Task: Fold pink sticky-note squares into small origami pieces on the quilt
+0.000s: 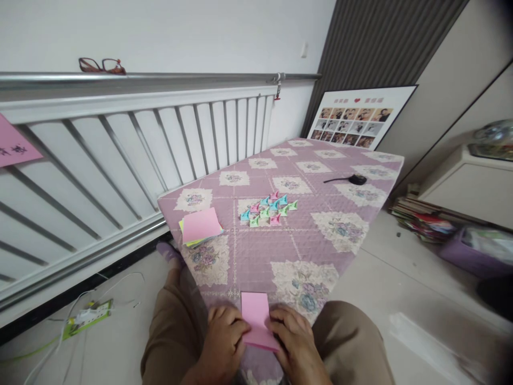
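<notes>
A narrow piece of pink paper lies at the near edge of the table, with its lower part lifted into a fold. My left hand grips its left side, the thumb and fingers closed at the lower left corner. On the opposite side, my right hand pinches the lower right edge, fingers curled. Farther up the table, several small folded paper shapes in pink, blue and green stand grouped in rows. A stack of coloured paper sheets, pink on top, rests at the table's left edge.
A floral purple tablecloth covers the table. A black coiled item with a strap lies at the right. Behind stands a white radiator, with glasses on the pipe above. A photo board leans at the back. A power strip is on the floor.
</notes>
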Action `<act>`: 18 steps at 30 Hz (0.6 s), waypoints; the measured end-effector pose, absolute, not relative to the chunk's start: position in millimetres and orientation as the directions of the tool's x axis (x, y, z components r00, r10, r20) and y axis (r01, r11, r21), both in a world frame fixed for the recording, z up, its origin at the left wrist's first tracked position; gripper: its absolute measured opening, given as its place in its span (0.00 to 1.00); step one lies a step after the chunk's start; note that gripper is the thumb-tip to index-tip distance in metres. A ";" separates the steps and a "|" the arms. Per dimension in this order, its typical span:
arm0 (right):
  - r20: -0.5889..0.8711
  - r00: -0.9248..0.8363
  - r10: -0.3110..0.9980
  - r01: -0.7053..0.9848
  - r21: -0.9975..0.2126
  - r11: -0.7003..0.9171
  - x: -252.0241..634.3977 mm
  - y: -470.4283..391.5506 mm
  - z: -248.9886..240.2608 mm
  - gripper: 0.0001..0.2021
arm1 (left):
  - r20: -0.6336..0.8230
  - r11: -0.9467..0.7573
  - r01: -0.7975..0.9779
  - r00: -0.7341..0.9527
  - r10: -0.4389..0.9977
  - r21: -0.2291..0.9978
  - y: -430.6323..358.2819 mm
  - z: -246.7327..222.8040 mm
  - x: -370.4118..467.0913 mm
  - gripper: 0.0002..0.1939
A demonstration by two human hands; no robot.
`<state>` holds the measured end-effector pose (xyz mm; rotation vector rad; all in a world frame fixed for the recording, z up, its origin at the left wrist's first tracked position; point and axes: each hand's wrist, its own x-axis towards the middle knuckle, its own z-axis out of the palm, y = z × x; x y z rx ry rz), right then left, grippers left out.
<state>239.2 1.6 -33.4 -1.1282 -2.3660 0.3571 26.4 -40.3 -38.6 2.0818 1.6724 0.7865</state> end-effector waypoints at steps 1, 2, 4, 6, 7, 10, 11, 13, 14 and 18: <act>0.328 -0.525 0.786 0.657 -0.432 0.618 238.3 2.0 -33.5 0.14 | 0.192 -0.220 0.773 0.129 0.973 0.595 -40.8 -37.5 27.0 0.15; 0.339 -0.514 0.788 0.657 -0.435 0.616 237.6 2.4 -33.3 0.12 | 0.188 -0.199 0.775 0.105 0.977 0.600 -41.3 -36.4 27.7 0.14; 0.352 -0.499 0.792 0.657 -0.443 0.610 236.4 3.4 -32.1 0.07 | 0.182 -0.143 0.785 0.040 0.983 0.603 -42.0 -34.2 29.4 0.10; 0.348 -0.485 0.802 0.661 -0.454 0.597 235.1 4.4 -30.3 0.05 | 0.165 -0.085 0.802 -0.017 0.986 0.591 -42.0 -32.3 31.1 0.07; 0.344 -0.477 0.809 0.666 -0.459 0.588 234.3 4.6 -29.3 0.05 | 0.149 -0.061 0.810 -0.033 0.988 0.584 -41.7 -31.2 31.7 0.07; 0.342 -0.430 0.836 0.689 -0.474 0.548 230.6 4.5 -27.0 0.06 | 0.087 -0.010 0.816 -0.050 0.995 0.578 -39.4 -26.1 33.3 0.07; 0.346 -0.412 0.843 0.696 -0.478 0.536 228.9 4.3 -26.6 0.07 | 0.063 0.005 0.818 -0.051 0.997 0.575 -38.3 -23.5 33.8 0.07; 0.361 -0.373 0.855 0.711 -0.481 0.513 225.3 3.9 -26.5 0.09 | 0.014 0.039 0.828 -0.056 0.998 0.559 -35.7 -17.3 34.8 0.09; 0.372 -0.355 0.858 0.718 -0.479 0.505 223.4 3.8 -26.7 0.10 | -0.010 0.057 0.836 -0.061 0.998 0.546 -34.3 -13.8 35.3 0.10; 0.411 -0.290 0.864 0.755 -0.457 0.471 216.8 4.7 -28.4 0.12 | -0.078 0.104 0.865 -0.075 0.994 0.491 -27.9 -1.5 36.6 0.13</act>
